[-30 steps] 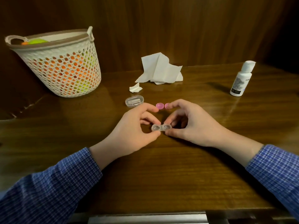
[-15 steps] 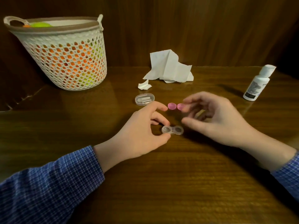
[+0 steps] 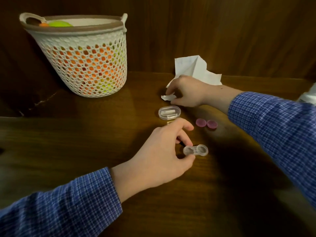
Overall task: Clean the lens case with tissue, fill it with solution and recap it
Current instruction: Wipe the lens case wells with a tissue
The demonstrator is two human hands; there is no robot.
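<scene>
With both pink caps (image 3: 206, 123) off on the bench (image 3: 68, 151), your left hand (image 3: 159, 161) pinches the open lens case (image 3: 195, 150) flat on the wood while your right hand (image 3: 188, 93) closes on a tissue scrap (image 3: 166, 97), so wiping, filling and recapping seem still ahead.

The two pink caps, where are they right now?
In the head view, the pink caps lie side by side on the table, right of the clear oval box, beyond the lens case.
</scene>
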